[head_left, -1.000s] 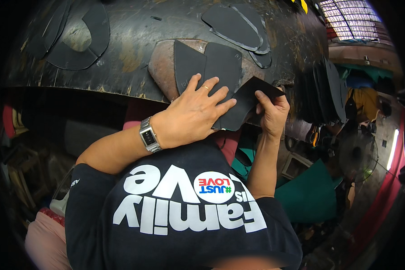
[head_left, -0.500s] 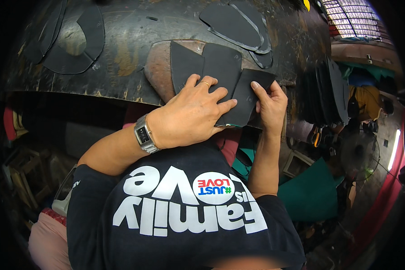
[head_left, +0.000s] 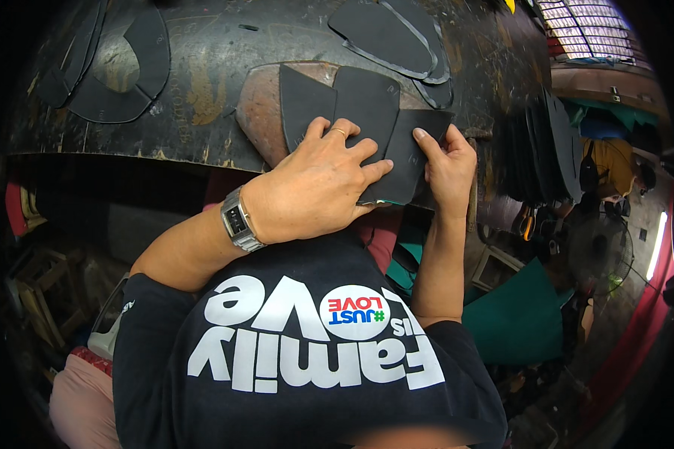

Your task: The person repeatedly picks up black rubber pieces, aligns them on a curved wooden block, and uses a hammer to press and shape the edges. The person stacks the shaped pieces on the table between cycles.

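Left hand point(head_left: 318, 183) is pressing flat, fingers spread, on the dark leather pieces point(head_left: 367, 112); right hand point(head_left: 448, 168) is pinching the rightmost piece's edge, likely aligning it next.

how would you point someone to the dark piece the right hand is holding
Start at the big, dark, worn worktable, then find the reddish-brown board at its near edge, where three dark cut pieces lie fanned. It is the rightmost piece, pinched by the right hand; the left hand presses the others.

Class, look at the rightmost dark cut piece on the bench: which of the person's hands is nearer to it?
Right. The right hand grips the rightmost dark piece at its edge; the left hand presses flat on the pieces beside it.
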Demonstrator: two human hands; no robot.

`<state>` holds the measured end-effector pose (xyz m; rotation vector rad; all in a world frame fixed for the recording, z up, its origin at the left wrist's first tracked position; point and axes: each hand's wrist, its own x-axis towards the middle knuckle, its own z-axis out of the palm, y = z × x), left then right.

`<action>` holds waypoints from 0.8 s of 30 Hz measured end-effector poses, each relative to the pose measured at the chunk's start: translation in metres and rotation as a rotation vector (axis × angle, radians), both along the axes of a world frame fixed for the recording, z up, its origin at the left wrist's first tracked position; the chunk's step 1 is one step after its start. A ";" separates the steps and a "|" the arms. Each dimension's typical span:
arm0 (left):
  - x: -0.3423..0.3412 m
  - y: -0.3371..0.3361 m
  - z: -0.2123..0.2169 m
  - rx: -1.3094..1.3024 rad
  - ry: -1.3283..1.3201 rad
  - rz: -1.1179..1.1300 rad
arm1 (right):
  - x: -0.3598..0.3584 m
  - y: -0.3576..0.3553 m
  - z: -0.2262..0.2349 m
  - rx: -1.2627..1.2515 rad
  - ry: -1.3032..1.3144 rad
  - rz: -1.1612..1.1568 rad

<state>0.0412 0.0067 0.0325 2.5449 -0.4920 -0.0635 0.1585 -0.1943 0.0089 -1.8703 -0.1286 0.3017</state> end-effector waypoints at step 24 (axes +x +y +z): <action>-0.025 -0.004 -0.030 0.143 -0.113 -0.046 | -0.016 0.002 -0.004 -0.872 -0.844 0.275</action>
